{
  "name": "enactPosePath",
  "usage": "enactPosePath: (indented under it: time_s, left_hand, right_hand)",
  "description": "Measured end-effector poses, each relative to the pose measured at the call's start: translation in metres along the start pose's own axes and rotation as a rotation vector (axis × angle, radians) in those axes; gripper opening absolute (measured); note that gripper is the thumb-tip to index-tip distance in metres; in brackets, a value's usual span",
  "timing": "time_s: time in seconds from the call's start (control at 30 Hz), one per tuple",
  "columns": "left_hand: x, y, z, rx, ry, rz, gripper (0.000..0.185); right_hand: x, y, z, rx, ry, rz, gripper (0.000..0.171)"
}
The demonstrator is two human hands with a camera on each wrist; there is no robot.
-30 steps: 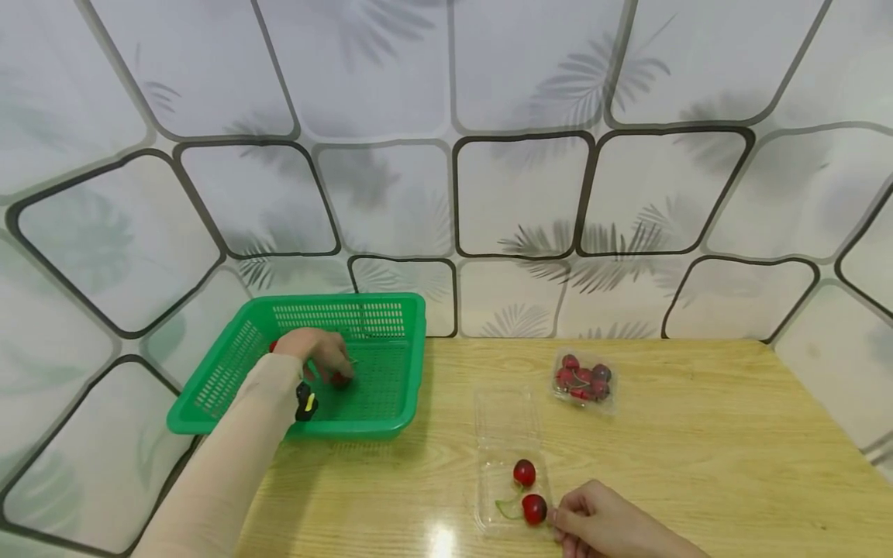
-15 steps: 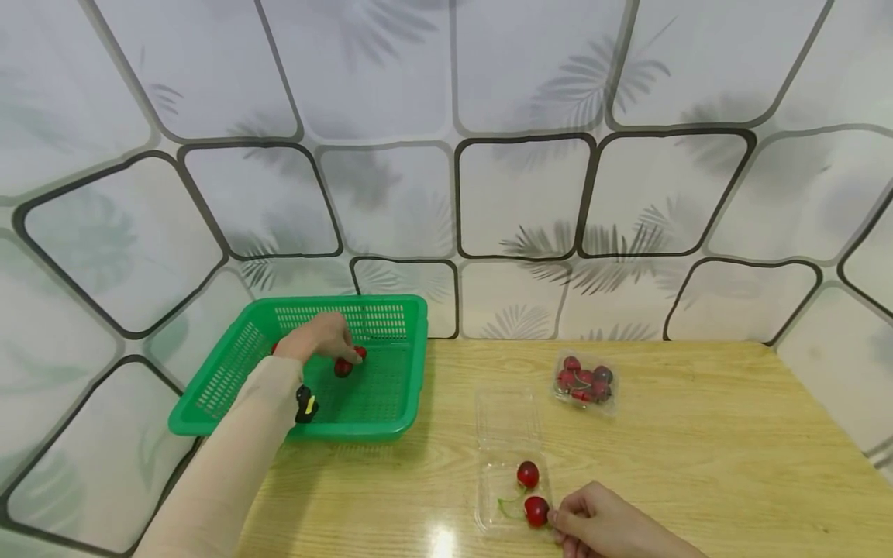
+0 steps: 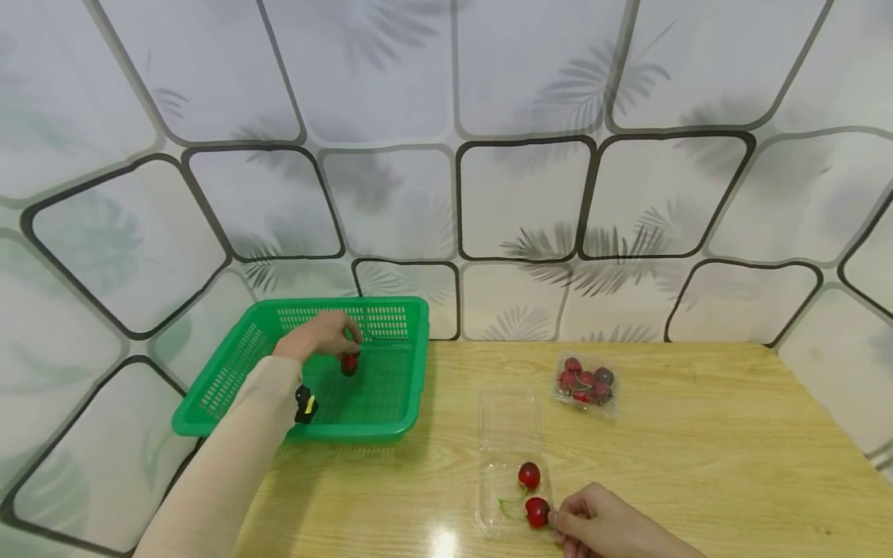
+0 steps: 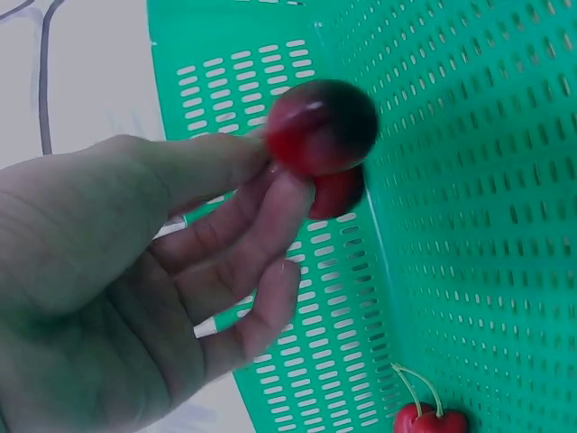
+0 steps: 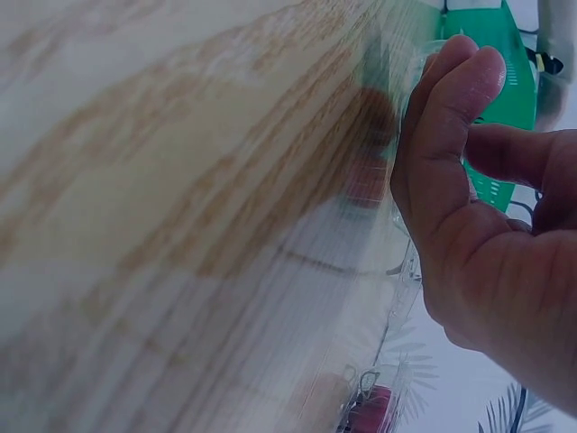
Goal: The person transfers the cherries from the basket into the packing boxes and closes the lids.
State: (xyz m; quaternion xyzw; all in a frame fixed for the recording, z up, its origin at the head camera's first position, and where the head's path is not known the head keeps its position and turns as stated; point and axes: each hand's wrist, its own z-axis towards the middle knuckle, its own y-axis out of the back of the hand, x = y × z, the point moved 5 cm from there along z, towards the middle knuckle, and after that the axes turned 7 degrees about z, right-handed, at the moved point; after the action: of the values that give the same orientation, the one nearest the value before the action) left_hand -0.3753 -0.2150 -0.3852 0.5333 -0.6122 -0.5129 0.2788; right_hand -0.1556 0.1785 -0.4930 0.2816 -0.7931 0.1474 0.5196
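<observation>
My left hand (image 3: 324, 335) is inside the green plastic basket (image 3: 412, 387), pinching cherries at its fingertips. In the left wrist view, a dark red cherry (image 4: 323, 126) sits at the thumb and index finger, with a second cherry (image 4: 337, 193) partly hidden behind it. My right hand (image 3: 603, 523) is at the right edge of an open clear plastic clamshell box (image 3: 491, 484), its thumb and finger pinching the rim. Two cherries lie in that box, an upper cherry (image 3: 529, 475) and a lower cherry (image 3: 537, 512) with a green stem.
Another clear plastic box (image 3: 610, 411) with several cherries stands farther back on the wooden table (image 3: 725, 434). More cherries (image 4: 429, 419) with joined stems lie in the basket. A patterned curtain (image 3: 516, 201) hangs behind the table.
My left hand has risen from the basket's bottom and now holds the cherries up, slightly farther back. My right hand stays at the open box.
</observation>
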Motion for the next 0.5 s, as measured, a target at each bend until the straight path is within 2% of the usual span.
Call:
enactPosePath:
  time_s: [0.07, 0.2, 0.5]
  left_hand:
    - [-0.0011, 0.0014, -0.0002, -0.011, -0.02, -0.005, 0.025]
    - [-0.0027, 0.0025, -0.0005, -0.01, -0.024, -0.003, 0.03]
    - [-0.0008, 0.0037, -0.0008, -0.027, 0.033, 0.0, 0.026]
  right_hand:
    - [-0.0007, -0.0002, 0.0001, 0.003, 0.009, 0.0, 0.033]
    - [-0.0007, 0.0001, 0.0003, 0.003, 0.017, 0.0, 0.033]
    - [0.0001, 0.0012, -0.0001, -0.005, 0.004, -0.004, 0.033]
